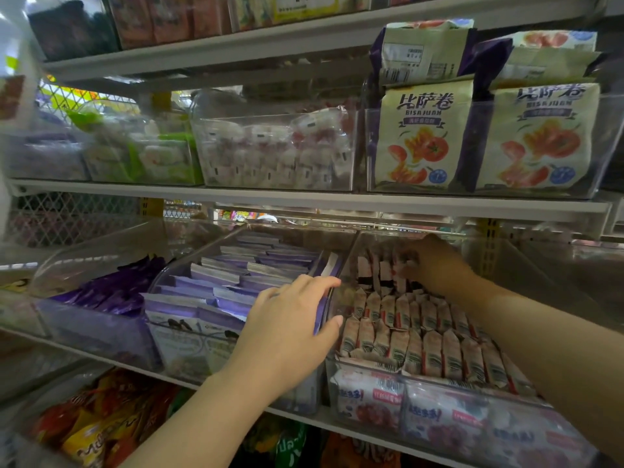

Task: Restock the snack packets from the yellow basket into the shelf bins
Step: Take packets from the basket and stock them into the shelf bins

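Your left hand [290, 325] was closest. It held the side wall of the clear plastic bin of flat purple packets [189, 342], thumb on one side, fingers bent over the top. Just right of that hand lay rows of small red-and-white striped snack packets [432, 352]. Your right hand [435, 265] reached past them to the back, fingers curled round a few. They look light, soft and crinkly, maybe slippery, so pinch them gently around the middle. The yellow basket was out of sight.
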A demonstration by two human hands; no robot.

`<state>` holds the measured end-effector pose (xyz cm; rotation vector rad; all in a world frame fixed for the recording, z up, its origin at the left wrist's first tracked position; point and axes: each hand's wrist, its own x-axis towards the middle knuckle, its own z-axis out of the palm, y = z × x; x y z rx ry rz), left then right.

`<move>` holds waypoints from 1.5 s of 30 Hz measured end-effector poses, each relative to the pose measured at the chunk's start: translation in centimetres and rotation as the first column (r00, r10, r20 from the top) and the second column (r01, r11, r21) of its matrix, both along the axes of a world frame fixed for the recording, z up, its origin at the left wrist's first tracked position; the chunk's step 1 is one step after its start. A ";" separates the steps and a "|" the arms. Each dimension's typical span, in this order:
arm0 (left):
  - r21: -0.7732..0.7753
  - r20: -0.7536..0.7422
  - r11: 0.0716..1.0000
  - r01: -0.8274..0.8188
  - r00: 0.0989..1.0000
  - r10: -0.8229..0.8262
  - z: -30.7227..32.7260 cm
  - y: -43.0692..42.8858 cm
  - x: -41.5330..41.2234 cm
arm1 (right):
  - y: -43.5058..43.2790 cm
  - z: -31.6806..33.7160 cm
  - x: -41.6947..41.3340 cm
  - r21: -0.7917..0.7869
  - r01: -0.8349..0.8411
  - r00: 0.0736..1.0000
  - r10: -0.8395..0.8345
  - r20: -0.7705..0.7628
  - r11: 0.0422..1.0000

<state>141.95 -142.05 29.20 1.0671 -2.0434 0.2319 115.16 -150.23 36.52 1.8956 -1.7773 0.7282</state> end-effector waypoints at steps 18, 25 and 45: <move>-0.156 -0.315 0.987 0.023 0.946 -0.072 -3.3 5.1 4.1 | 14.7 -3.2 11.4 -0.184 -0.612 0.791 0.597 -0.137 0.769; -0.126 -0.468 0.971 -0.204 0.875 0.123 -16.7 8.2 11.2 | 16.0 -17.3 20.9 0.105 -0.755 0.648 0.761 -0.029 0.647; 0.950 -0.176 0.307 -0.053 0.722 0.669 -51.0 9.9 25.3 | 6.2 -51.5 38.1 0.911 -0.348 0.598 0.800 0.037 0.219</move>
